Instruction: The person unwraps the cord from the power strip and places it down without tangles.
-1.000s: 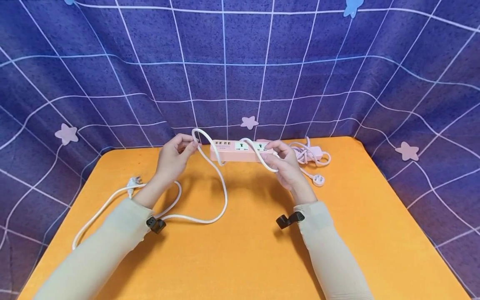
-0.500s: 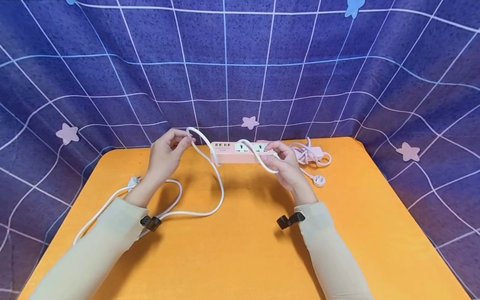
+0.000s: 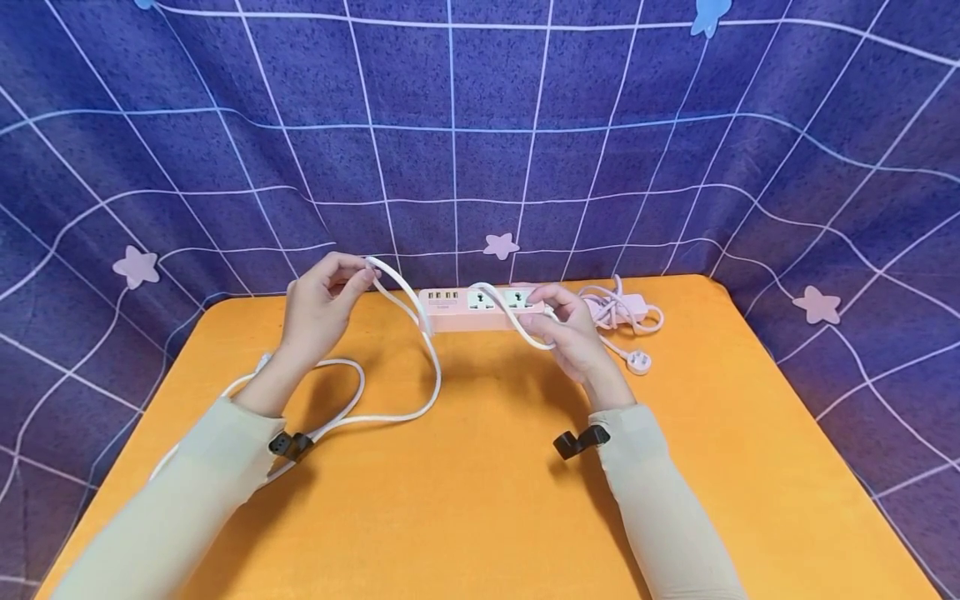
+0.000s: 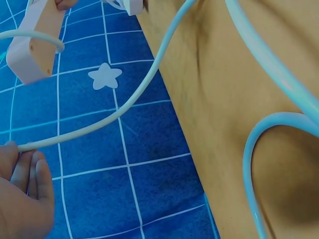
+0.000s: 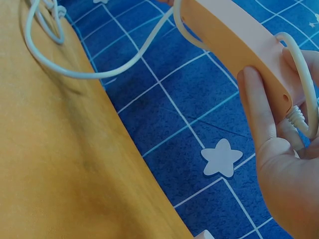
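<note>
A pink power strip (image 3: 450, 320) with USB ports and two white sockets is held above the far side of the table. My right hand (image 3: 576, 337) grips its right end, thumb in front and fingers behind, as the right wrist view shows on the strip (image 5: 234, 47). From that end a white cable (image 3: 437, 375) leaves, crosses the top between the sockets and loops round the strip's left end. My left hand (image 3: 315, 310) pinches this cable to the left of the strip. The rest lies in curves on the table, its plug (image 3: 262, 361) mostly hidden behind my left forearm.
Right of the strip, another pale pink block (image 3: 630, 307) lies with its thin cable (image 3: 615, 304) bundled round it and a round plug (image 3: 638, 362) in front. An orange cloth covers the table (image 3: 480, 500). A blue gridded curtain (image 3: 487, 167) with stars stands behind.
My left hand has moved left, drawing the cable with it, and the loop at the strip's left end has tightened. My right hand stays nearly still; the strip has dipped slightly.
</note>
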{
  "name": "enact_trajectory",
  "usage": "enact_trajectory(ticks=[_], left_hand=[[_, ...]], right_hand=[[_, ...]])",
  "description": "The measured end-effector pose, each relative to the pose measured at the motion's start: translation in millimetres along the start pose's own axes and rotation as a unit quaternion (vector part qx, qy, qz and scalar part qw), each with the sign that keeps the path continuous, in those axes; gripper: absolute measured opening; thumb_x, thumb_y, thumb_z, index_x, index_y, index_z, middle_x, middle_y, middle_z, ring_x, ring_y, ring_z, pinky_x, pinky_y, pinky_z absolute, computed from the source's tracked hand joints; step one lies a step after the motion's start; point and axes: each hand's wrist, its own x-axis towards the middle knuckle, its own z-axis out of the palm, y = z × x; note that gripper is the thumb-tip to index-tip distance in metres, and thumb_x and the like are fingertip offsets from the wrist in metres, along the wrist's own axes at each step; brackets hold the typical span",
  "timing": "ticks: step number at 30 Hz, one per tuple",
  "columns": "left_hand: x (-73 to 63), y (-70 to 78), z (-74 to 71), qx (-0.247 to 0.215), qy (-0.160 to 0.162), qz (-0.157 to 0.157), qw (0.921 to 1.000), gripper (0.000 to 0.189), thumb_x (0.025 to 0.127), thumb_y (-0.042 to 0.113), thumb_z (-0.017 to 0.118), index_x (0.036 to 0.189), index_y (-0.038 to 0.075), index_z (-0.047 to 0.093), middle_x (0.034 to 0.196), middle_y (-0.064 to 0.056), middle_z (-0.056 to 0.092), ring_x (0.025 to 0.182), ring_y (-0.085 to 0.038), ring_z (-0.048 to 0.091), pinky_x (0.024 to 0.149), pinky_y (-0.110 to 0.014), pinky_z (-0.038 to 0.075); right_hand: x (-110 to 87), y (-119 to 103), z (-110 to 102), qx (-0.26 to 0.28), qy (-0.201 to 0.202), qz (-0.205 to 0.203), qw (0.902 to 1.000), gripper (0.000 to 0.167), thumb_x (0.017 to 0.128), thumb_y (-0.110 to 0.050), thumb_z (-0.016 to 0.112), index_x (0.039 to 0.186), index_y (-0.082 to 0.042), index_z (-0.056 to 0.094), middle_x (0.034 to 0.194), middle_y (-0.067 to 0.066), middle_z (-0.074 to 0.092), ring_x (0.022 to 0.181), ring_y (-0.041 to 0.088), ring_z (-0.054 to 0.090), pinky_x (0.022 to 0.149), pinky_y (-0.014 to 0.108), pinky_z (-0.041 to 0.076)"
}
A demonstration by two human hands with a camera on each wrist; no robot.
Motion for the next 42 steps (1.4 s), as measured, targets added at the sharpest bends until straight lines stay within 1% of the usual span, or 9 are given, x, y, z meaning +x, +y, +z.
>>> enact_trajectory(ticks=[4, 13, 20, 25, 29, 31, 36, 39, 42], left_hand=[[-0.2, 0.2, -2.3, 0.007, 0.006, 0.008, 0.9999, 0.015, 0.103, 0.021, 0.074, 0.11, 0.008, 0.076, 0.103, -0.007, 0.081, 0.089, 0.009, 0.068, 0.082, -0.011, 0.055], [-1.4, 4.5, -10.1, 0.019, 0.018, 0.009, 0.9996, 0.017, 0.102, 0.025, 0.075, 0.109, 0.01, 0.077, 0.102, -0.007, 0.081, 0.087, 0.009, 0.068, 0.08, -0.01, 0.053], [-2.9, 8.9, -16.8, 0.036, 0.021, 0.023, 0.9989, 0.017, 0.102, 0.022, 0.075, 0.112, 0.01, 0.08, 0.1, -0.006, 0.081, 0.086, 0.012, 0.066, 0.079, -0.008, 0.052], [-3.6, 10.1, -22.7, 0.059, 0.028, 0.044, 0.9969, 0.015, 0.101, 0.021, 0.076, 0.111, 0.013, 0.083, 0.098, -0.004, 0.081, 0.083, 0.014, 0.065, 0.076, -0.006, 0.05], [-5.7, 12.5, -29.9, 0.078, 0.018, 0.068, 0.9945, 0.013, 0.1, 0.018, 0.076, 0.11, 0.013, 0.082, 0.102, -0.004, 0.08, 0.089, 0.018, 0.062, 0.078, -0.006, 0.049], [-7.4, 13.6, -34.8, 0.09, 0.011, 0.085, 0.9923, 0.012, 0.1, 0.016, 0.077, 0.11, 0.013, 0.082, 0.102, -0.002, 0.08, 0.091, 0.018, 0.061, 0.075, -0.006, 0.048], [-14.0, 15.6, -49.2, 0.115, -0.001, 0.122, 0.9859, 0.012, 0.097, 0.011, 0.079, 0.107, 0.016, 0.082, 0.096, 0.002, 0.077, 0.088, 0.014, 0.058, 0.062, -0.011, 0.04], [-19.4, 15.1, -57.8, 0.125, -0.003, 0.136, 0.9828, 0.016, 0.094, 0.008, 0.081, 0.108, 0.016, 0.082, 0.094, 0.003, 0.077, 0.088, 0.011, 0.057, 0.063, -0.014, 0.036], [-25.2, 13.4, -65.5, 0.135, -0.01, 0.142, 0.9805, 0.022, 0.092, 0.005, 0.082, 0.11, 0.018, 0.083, 0.1, 0.005, 0.079, 0.091, 0.01, 0.056, 0.062, -0.015, 0.033]], right_hand=[[-0.1, 1, 0, -0.002, 0.0, -0.001, 1.0, 0.034, 0.086, 0.015, 0.064, 0.096, -0.016, 0.071, 0.101, 0.0, 0.063, 0.072, 0.008, 0.054, 0.056, 0.016, 0.042], [-0.2, 1, 0, -0.004, 0.0, -0.002, 1.0, 0.033, 0.086, 0.015, 0.065, 0.096, -0.015, 0.071, 0.104, 0.001, 0.065, 0.079, 0.01, 0.058, 0.062, 0.017, 0.049], [0.2, 1, 0, -0.009, 0.002, -0.003, 0.9999, 0.033, 0.086, 0.015, 0.066, 0.095, -0.017, 0.071, 0.101, 0.0, 0.065, 0.078, 0.009, 0.058, 0.062, 0.017, 0.048], [0.3, 1, 0, -0.007, 0.008, -0.001, 0.9999, 0.033, 0.086, 0.015, 0.066, 0.096, -0.016, 0.071, 0.102, 0.001, 0.065, 0.077, 0.009, 0.059, 0.06, 0.017, 0.048], [0.6, 2, 0, -0.002, 0.014, 0.0, 0.9999, 0.034, 0.086, 0.016, 0.065, 0.096, -0.015, 0.071, 0.103, 0.001, 0.066, 0.078, 0.01, 0.062, 0.063, 0.018, 0.051], [0.9, 2, 1, -0.002, 0.017, 0.001, 0.9999, 0.033, 0.086, 0.016, 0.065, 0.096, -0.015, 0.071, 0.103, 0.002, 0.066, 0.078, 0.011, 0.063, 0.064, 0.018, 0.053], [1.6, 1, 1, -0.001, 0.023, 0.001, 0.9997, 0.033, 0.086, 0.016, 0.066, 0.096, -0.015, 0.071, 0.105, 0.001, 0.067, 0.081, 0.011, 0.065, 0.069, 0.02, 0.058], [1.9, 0, 1, -0.001, 0.025, 0.001, 0.9997, 0.032, 0.086, 0.015, 0.067, 0.096, -0.015, 0.071, 0.105, 0.001, 0.067, 0.083, 0.011, 0.066, 0.071, 0.021, 0.059], [1.8, 0, 1, -0.002, 0.024, 0.001, 0.9997, 0.032, 0.086, 0.015, 0.067, 0.096, -0.015, 0.071, 0.105, 0.001, 0.066, 0.082, 0.011, 0.065, 0.069, 0.02, 0.057]])
